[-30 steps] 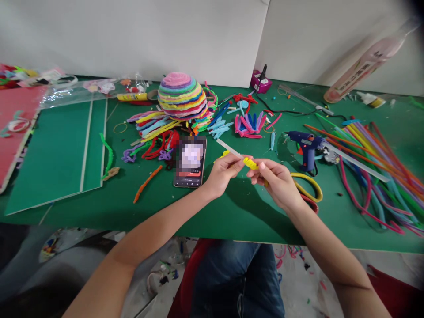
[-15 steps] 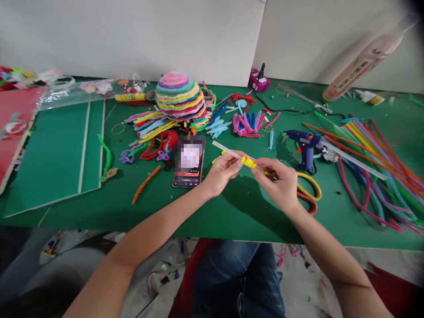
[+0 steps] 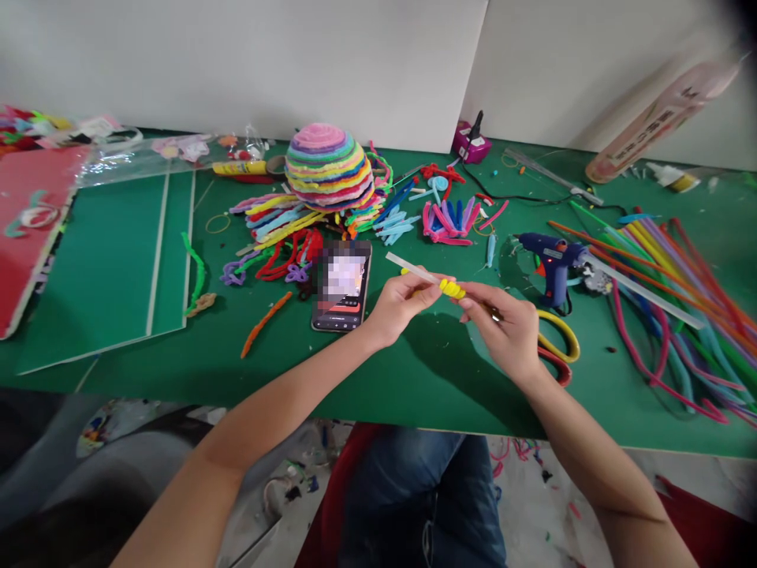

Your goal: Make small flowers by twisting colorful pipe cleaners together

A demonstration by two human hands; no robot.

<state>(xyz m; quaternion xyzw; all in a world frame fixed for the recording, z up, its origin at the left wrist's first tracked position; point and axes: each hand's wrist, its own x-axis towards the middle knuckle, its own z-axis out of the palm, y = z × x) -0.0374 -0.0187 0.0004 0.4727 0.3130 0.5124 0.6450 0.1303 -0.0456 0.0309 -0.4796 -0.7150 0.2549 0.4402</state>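
My left hand [image 3: 402,306] pinches a translucent glue stick [image 3: 403,267], whose far end sticks out up and to the left past my fingers. A yellow pipe cleaner [image 3: 453,289] is wound round the stick in several tight coils, between my two hands. On its right side, the thumb and fingers of my right hand [image 3: 509,319] close on the yellow pipe cleaner. Beneath that hand, scissors with yellow and red handles [image 3: 572,351] lie on the table, their blades mostly hidden. A phone [image 3: 338,322] lies to the left of my left hand.
A striped pipe-cleaner dome [image 3: 330,167] stands at the back, with cut pieces [image 3: 399,227] around it. To the right are a blue glue gun [image 3: 554,268] and long pipe cleaners [image 3: 662,308]. A pink bottle [image 3: 656,130] stands behind; a green board [image 3: 106,276] lies left.
My view has shifted slightly, so the scene sits a little farther right. Both hands keep their grip; the fingers of my right hand have shifted slightly at the yellow coils.
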